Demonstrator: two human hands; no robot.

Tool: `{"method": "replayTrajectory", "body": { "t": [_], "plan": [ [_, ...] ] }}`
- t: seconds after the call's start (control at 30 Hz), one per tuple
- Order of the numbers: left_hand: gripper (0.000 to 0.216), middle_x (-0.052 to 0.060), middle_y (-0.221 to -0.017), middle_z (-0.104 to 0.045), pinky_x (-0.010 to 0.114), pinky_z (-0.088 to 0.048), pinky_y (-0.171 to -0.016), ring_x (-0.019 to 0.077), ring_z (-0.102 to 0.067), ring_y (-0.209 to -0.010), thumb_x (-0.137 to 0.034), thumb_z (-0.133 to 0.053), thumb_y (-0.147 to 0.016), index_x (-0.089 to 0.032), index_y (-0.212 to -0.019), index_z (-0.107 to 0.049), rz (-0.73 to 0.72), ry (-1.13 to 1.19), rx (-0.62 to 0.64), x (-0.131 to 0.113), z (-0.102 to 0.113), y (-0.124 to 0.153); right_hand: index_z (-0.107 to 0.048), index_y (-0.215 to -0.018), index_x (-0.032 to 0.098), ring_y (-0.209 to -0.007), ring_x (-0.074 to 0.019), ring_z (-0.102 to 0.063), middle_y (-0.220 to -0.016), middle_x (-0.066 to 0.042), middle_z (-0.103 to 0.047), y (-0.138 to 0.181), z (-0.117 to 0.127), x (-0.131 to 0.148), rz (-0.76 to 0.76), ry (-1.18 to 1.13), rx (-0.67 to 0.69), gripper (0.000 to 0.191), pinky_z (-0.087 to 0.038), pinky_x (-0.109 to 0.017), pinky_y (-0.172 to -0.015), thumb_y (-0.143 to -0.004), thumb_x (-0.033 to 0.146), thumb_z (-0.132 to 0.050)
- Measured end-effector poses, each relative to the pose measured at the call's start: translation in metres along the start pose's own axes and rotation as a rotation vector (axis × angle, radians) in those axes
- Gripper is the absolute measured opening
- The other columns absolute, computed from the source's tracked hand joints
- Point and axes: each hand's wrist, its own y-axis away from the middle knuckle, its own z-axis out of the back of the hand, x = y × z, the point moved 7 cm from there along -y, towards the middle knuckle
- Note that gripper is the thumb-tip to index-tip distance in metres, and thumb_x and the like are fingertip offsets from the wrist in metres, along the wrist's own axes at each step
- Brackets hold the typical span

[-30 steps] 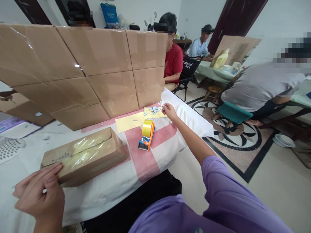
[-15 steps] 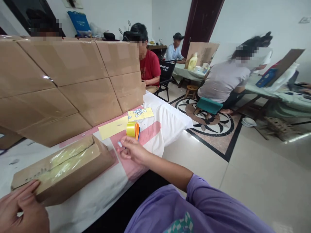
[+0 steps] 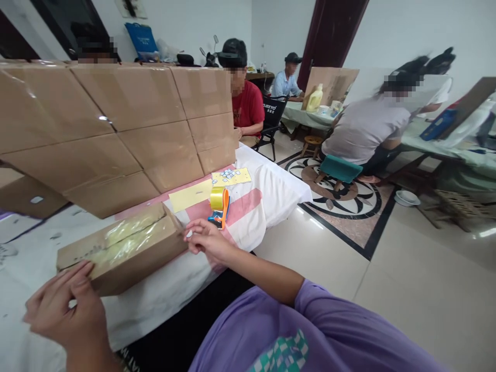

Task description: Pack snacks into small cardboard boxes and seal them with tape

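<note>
My left hand (image 3: 72,305) is at the near left end of a long cardboard box (image 3: 127,253), fingers stretched out and fingertips touching its top edge. Clear tape runs over the top of this box. At the box's right end, my right hand (image 3: 205,240) pinches a small white piece (image 3: 189,234) between thumb and fingertips. Whether the piece touches the box cannot be made out. Just beyond this hand stands a tape dispenser (image 3: 219,206) with a yellow roll. Behind it lies a yellow card (image 3: 242,176) with several small white, dark-edged pieces on it.
A wall of stacked cardboard boxes (image 3: 151,134) stands along the far side of the table. Plain yellow paper (image 3: 189,195) lies on the white and pink cloth (image 3: 271,178). Co-workers sit beyond, one in a red shirt (image 3: 250,111). A teal stool (image 3: 341,168) is on the floor.
My view has shifted left. My right hand has come toward the box's right end with the small white piece. My left hand stays at the other end.
</note>
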Motion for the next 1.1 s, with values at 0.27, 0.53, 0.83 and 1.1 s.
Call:
{"method": "replayTrajectory", "body": {
  "t": [0.27, 0.53, 0.83, 1.1],
  "plan": [
    [0.029, 0.011, -0.104, -0.08, 0.05, -0.048, -0.109, 0.0269, -0.071, -0.11, -0.033, -0.055, -0.098, -0.018, -0.102, -0.08, -0.156, -0.175, -0.018, -0.021, 0.005, -0.003, -0.064, -0.078, 0.019, -0.046, -0.0064, -0.045, -0.063, 0.005, -0.062, -0.052, 0.024, -0.007, 0.066, 0.125, -0.239, 0.028, -0.028, -0.022, -0.048, -0.069, 0.041, -0.08],
    [0.03, 0.015, -0.103, -0.079, 0.051, -0.049, -0.107, 0.0278, -0.071, -0.11, -0.03, -0.053, -0.1, -0.015, -0.103, -0.079, -0.209, -0.181, -0.019, -0.026, 0.009, 0.001, -0.061, -0.066, 0.019, -0.047, -0.0068, -0.037, -0.05, 0.008, -0.047, -0.077, 0.031, -0.046, -0.065, 0.021, -0.328, 0.033, -0.022, -0.021, -0.046, -0.061, 0.041, -0.085],
    [0.045, 0.015, -0.1, -0.079, 0.052, -0.049, -0.105, 0.0275, -0.072, -0.106, -0.043, -0.041, -0.101, -0.015, -0.093, -0.076, -0.114, -0.312, -0.065, -0.029, 0.004, 0.001, -0.068, -0.075, 0.019, -0.055, -0.009, -0.049, -0.063, 0.004, -0.063, -0.075, 0.038, -0.063, -0.106, -0.05, -0.395, 0.026, -0.032, -0.022, -0.052, -0.06, 0.031, -0.086],
    [0.038, 0.014, -0.097, -0.079, 0.053, -0.05, -0.103, 0.0278, -0.073, -0.102, -0.035, -0.046, -0.1, -0.015, -0.094, -0.077, -0.147, -0.287, -0.12, -0.034, 0.003, 0.002, -0.065, -0.078, 0.02, -0.068, -0.0113, -0.057, -0.069, 0.005, -0.064, -0.078, 0.031, -0.059, -0.026, -0.025, -0.369, 0.02, -0.042, -0.023, -0.067, -0.064, 0.023, -0.08]
  ]
}}
